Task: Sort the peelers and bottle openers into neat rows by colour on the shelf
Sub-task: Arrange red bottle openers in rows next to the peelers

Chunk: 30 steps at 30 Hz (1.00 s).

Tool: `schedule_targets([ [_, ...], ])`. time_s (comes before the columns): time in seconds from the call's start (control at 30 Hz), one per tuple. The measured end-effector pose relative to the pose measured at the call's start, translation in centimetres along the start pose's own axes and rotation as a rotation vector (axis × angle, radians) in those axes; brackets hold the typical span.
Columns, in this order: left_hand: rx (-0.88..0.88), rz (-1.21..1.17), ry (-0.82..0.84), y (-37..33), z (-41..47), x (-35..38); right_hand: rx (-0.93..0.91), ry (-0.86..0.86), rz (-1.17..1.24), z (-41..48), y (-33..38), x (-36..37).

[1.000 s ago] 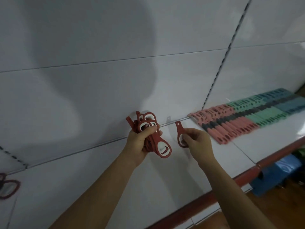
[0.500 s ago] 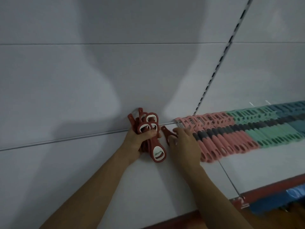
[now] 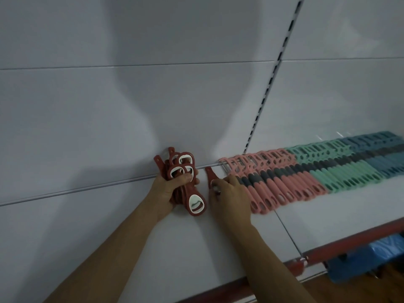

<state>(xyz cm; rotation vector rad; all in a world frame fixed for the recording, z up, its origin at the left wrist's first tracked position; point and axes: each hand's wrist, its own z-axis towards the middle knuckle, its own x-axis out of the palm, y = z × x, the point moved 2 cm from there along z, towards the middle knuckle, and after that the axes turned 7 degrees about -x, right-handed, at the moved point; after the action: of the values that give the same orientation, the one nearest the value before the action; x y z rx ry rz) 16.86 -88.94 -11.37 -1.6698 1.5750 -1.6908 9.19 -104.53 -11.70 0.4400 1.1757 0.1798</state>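
White metal shelf [image 3: 87,226], red front edge. Row of pink plastic peelers with grey grips [image 3: 273,182] lies at the back wall; green peelers [image 3: 341,171] just right of it, blue peelers [image 3: 384,156] further right. Left hand [image 3: 168,189], left of the pink row, grips a bundle of dark red bottle openers [image 3: 181,169]. Right hand [image 3: 231,200] pinches the round end of a single dark red bottle opener [image 3: 210,177] lying on the shelf just left of the pink row.
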Motion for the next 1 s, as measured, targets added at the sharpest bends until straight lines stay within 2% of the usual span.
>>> schedule_targets([
  [0.5,-0.024,-0.029,0.031,0.23,0.10,-0.29,0.096,-0.047,-0.156,0.48,0.50,0.54],
  [0.67,-0.030,-0.025,0.040,0.39,0.30,-0.39,0.150,-0.050,-0.127,0.58,0.48,0.52],
  [1.0,-0.053,-0.015,0.055,0.34,0.11,-0.34,0.117,-0.104,-0.101,0.75,0.55,0.38],
])
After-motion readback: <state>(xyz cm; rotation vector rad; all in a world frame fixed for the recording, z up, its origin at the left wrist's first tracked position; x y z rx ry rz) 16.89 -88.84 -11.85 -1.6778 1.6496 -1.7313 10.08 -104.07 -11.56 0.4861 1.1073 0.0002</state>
